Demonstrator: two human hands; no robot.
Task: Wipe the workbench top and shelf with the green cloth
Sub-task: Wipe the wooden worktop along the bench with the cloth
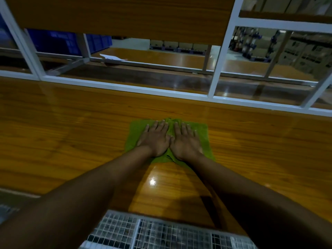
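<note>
A green cloth [133, 131] lies spread flat on the glossy wooden workbench top [62, 133], a little right of centre. My left hand [156, 139] and my right hand [186, 141] press down on it side by side, thumbs almost touching, fingers straight and pointing away from me. The cloth's middle bunches slightly between the hands. A wooden shelf [125, 17] hangs above the bench's far side, carried by a white metal frame [125, 88].
White frame uprights [221, 56] stand along the bench's back edge. Behind them another wooden bench carries a white paper [111, 57]; blue crates [53, 42] sit at the far left and cardboard boxes [309, 54] at the far right. A checked garment fills the bottom edge.
</note>
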